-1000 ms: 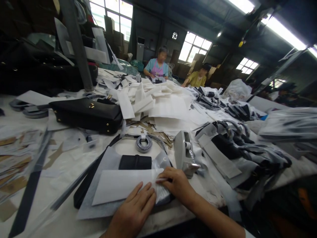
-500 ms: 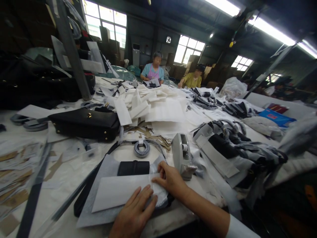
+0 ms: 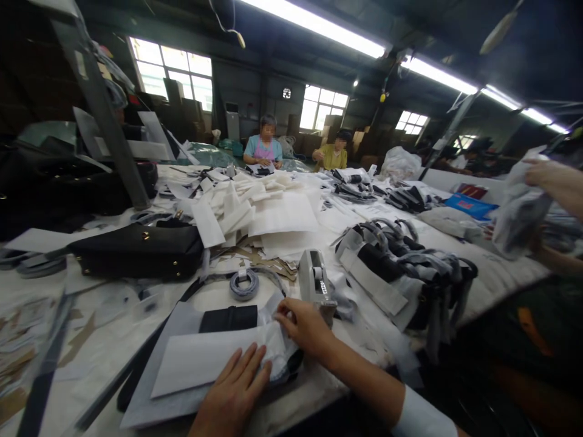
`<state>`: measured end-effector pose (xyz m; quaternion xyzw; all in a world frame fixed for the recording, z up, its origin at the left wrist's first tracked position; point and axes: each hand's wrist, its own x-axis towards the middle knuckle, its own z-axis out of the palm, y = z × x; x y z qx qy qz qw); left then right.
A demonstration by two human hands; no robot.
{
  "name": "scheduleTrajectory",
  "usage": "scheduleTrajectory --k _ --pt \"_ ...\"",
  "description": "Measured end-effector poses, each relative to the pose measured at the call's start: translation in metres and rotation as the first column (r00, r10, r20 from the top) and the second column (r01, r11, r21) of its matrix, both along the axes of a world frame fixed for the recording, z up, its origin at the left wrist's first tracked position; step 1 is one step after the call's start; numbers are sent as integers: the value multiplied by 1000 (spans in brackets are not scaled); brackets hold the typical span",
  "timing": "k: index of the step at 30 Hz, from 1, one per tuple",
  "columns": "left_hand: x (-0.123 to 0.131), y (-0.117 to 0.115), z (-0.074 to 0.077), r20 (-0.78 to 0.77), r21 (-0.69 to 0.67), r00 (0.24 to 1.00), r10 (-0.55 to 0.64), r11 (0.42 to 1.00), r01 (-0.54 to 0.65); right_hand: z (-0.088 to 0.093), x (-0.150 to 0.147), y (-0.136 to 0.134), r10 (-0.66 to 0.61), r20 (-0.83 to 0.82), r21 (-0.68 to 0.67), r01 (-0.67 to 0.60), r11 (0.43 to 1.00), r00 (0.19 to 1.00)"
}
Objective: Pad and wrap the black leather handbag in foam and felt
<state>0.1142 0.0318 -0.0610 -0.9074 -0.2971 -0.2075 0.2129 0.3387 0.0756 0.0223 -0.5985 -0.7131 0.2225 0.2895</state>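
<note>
A black handbag (image 3: 228, 319) lies in front of me, partly covered by thin pale tissue (image 3: 141, 400) and a white foam sheet (image 3: 191, 364). My left hand (image 3: 234, 388) rests on the sheet's lower right part, fingers stretched out. At the sheet's right end my right hand (image 3: 303, 325) pinches at the pale wrapping; whatever is between its fingertips is too small to make out. Beyond the bag's covered body sits a coil of grey-wrapped strap (image 3: 243, 284), inside the arc of the handle. A grey tape dispenser (image 3: 314, 282) stands just past my right hand.
Another black handbag (image 3: 136, 252) lies at left, near a metal post (image 3: 109, 115). White foam sheets (image 3: 282, 212) are heaped mid-table. Wrapped bags (image 3: 387, 261) are stacked at right. Another person's hands (image 3: 555, 182) hold a plastic-wrapped bundle (image 3: 519, 206). Two people sit across the table.
The view has shifted, bringing another person's hands with a wrapped bundle into sight at right. My left hand stays flat on the sheet; my right hand stays pinched at its right end.
</note>
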Motion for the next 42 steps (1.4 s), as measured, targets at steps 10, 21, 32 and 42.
scheduleTrajectory --k 10,21,32,42 --pt "-6 13 1 -29 121 995 -97 988 100 9 106 2 -391 -209 -144 367 919 897" --pt "3 1 -4 81 13 997 -15 1000 14 22 92 13 -565 -454 -470 354 808 689" --pt "-6 13 -8 -47 131 993 -111 985 116 45 64 -43 -559 -647 -390 405 827 519" --pt "-6 13 -7 2 96 993 -118 988 118 -16 49 -63 -601 -719 -458 413 787 350"
